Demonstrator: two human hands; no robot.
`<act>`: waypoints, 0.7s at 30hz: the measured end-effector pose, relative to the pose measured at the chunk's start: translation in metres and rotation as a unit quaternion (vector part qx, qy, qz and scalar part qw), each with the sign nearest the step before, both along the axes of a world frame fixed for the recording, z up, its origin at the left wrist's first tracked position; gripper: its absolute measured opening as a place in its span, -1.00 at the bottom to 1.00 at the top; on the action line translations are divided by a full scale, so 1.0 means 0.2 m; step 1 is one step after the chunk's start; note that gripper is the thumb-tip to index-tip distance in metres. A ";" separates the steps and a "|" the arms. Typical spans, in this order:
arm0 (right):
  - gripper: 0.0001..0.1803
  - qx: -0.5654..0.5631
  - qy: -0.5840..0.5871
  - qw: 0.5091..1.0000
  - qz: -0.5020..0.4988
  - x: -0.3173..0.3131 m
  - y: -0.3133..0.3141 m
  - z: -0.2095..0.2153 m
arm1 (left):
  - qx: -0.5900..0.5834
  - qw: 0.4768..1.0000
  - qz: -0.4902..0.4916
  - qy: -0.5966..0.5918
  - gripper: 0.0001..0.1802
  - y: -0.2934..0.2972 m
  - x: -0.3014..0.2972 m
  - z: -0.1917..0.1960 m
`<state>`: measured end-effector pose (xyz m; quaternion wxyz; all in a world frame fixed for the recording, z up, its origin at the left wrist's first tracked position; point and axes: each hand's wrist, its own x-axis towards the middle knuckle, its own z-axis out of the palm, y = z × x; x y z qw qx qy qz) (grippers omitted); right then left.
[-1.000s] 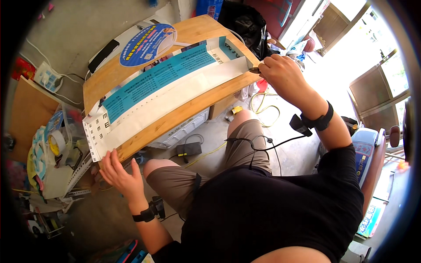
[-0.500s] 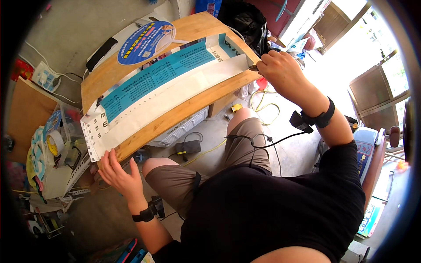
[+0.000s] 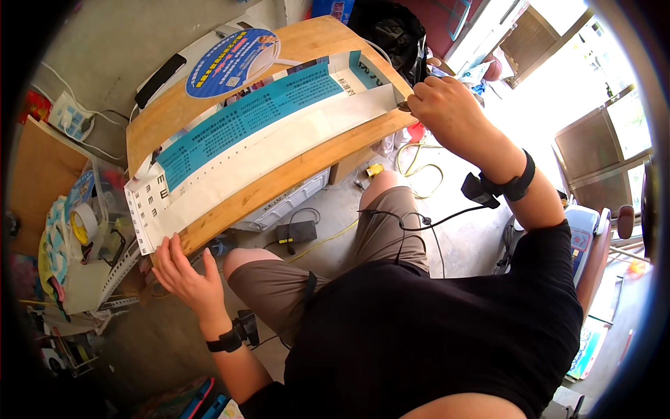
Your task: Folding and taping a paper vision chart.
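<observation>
A long eye chart (image 3: 272,143) of white paper with a teal panel lies on the wooden table, its edges and ends folded up. My left hand (image 3: 187,276) rests at the near left corner of the chart and table edge, fingers stretched and thumb apart, holding nothing. At the chart's right end my right hand (image 3: 447,108) is closed, thumb and fingers pinched together. A small dark thing (image 3: 404,107) sticks out of its fingertips against the paper's corner; its kind cannot be made out.
The wooden table (image 3: 307,35) also bears a blue round hand fan (image 3: 230,63). A black phone (image 3: 160,80) lies at its far left edge. Left stands a power strip (image 3: 70,119) and a clear bin with a tape roll (image 3: 84,223). A black adapter (image 3: 298,232) lies on the floor.
The view has shifted slightly. Both hands and the chart keep nearly the same places; no hold has visibly changed.
</observation>
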<state>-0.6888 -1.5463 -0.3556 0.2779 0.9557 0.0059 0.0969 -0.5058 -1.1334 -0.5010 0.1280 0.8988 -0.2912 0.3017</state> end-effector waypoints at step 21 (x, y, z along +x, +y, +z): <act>-0.95 -0.045 0.080 0.996 0.005 0.11 0.01 0.04 | -0.018 1.000 0.008 0.013 -0.37 0.00 0.00 -0.01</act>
